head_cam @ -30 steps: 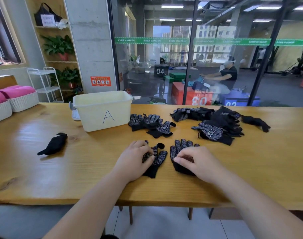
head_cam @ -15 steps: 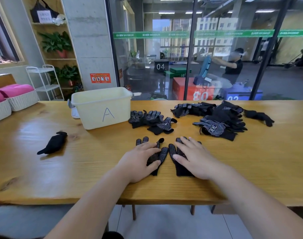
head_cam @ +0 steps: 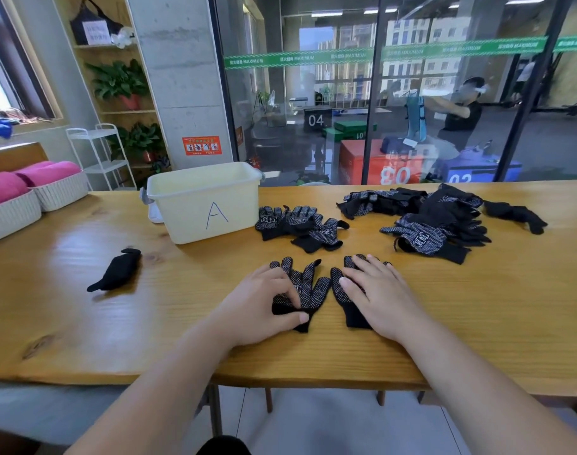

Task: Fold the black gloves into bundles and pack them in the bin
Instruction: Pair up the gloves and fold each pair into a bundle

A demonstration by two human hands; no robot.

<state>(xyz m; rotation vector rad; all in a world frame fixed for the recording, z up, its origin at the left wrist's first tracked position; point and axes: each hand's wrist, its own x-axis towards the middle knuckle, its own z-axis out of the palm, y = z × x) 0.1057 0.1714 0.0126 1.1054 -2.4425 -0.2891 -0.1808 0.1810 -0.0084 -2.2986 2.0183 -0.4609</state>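
Observation:
Two black gloves with white grip dots lie flat side by side, fingers pointing away, near the table's front edge. My left hand rests on the left glove, fingers bent onto its palm and thumb at the cuff. My right hand lies flat with straight fingers over the right glove, covering most of it. The pale yellow bin marked "A" stands behind and to the left. One folded black bundle lies on the table left of my hands.
A small heap of loose gloves sits right of the bin, and a larger heap lies at the back right. White baskets with pink cloth stand at the far left. The wooden table ends just below my wrists.
Both hands slid forward over the two gloves and spread out, the right going from curled to flat. The gloves now lie straighter and closer together.

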